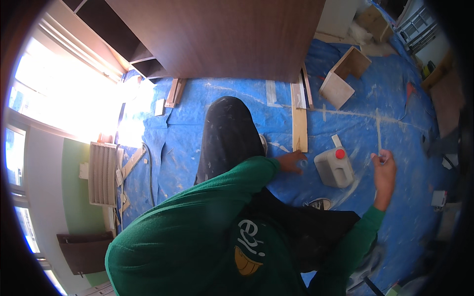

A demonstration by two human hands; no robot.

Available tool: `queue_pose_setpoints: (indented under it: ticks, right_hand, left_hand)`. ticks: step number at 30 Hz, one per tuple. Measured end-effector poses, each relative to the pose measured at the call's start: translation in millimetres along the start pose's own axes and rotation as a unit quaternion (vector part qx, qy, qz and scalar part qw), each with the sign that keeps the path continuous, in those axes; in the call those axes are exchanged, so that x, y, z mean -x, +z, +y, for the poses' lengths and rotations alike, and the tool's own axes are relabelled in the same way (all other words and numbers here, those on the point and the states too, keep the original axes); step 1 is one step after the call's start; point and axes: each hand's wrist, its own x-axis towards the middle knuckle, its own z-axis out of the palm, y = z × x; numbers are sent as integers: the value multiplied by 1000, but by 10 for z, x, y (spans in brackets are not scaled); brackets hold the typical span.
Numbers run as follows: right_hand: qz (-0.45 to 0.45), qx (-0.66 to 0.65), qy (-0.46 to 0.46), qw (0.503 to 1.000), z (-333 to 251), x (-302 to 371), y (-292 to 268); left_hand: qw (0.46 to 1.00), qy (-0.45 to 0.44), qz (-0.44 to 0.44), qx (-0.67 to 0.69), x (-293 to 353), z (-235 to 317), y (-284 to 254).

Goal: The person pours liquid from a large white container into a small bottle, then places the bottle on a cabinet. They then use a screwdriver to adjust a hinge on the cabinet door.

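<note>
My left hand (291, 163) reaches across in front of my knee with its fingers apart, near a translucent whitish jerrycan (332, 168) with a red cap. A small gap separates the hand from the can. To the right of the can, my right hand (385, 173) is raised with thumb and fingertips pinched together. Whatever is in that pinch is too small to make out. A pale thin streak runs up from the fingertips, and I cannot tell whether it is held or lies on the sheet. A small white block (336, 140) shows beside the can.
A blue plastic sheet (237, 133) covers the floor. A large brown panel (232, 39) stands ahead, with wooden boards (299, 123) by its lower edge. An open wooden box (343, 79) lies at the far right. A radiator (103, 173) stands left, below bright windows.
</note>
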Motion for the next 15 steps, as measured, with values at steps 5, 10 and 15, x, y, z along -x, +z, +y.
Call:
queue_pose_setpoints:
  ticks: [5,10,15]
  right_hand:
    - [-20,8,3,1000,180,-31,127]
    - [-60,38,8,997,89,-57,380]
    - [-43,24,-29,998,283,-103,539]
  left_hand:
    - [999,5,-43,-23,-227,186,176]
    - [999,6,-35,-31,-242,114,244]
    - [1000,18,5,-16,-228,133,317]
